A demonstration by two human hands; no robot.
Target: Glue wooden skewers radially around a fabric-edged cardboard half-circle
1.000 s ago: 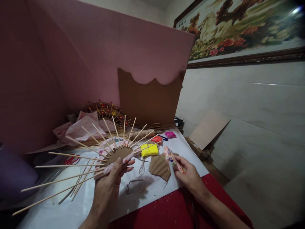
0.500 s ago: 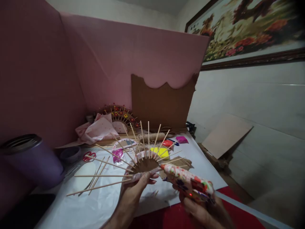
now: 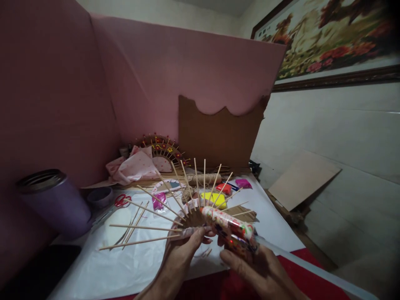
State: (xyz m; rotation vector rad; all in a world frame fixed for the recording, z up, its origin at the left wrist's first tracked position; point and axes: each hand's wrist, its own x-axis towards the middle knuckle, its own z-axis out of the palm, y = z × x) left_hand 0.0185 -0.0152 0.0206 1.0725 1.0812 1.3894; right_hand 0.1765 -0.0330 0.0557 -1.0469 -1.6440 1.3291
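Note:
My left hand [image 3: 187, 254] pinches the lower edge of a brown cardboard half-disc [image 3: 193, 220] trimmed with pale fabric. Thin wooden sticks [image 3: 204, 179] fan out from its curved rim. Closed around the grip of a patterned hot glue gun [image 3: 233, 225], my right hand [image 3: 250, 266] holds it over the right part of the half-disc. The gun's tip lies near the base of the sticks; whether it touches is hard to tell. A small red light glows on the gun, and a long clear glue stick [image 3: 300, 258] runs out of its rear.
A purple tumbler [image 3: 58, 204], a small bowl [image 3: 100, 196] and red scissors [image 3: 123, 200] stand at left. Behind lie twine [image 3: 203, 179], yellow [image 3: 215, 200] and pink packets [image 3: 159, 201], pink cloth [image 3: 133, 164] and a decorated fan [image 3: 164, 152]. Loose sticks [image 3: 133, 225] lie on the white sheet.
The glue gun has moved left, from beside the half-disc's right edge to over it. My left hand still grips the half-disc. The whole view has shifted slightly.

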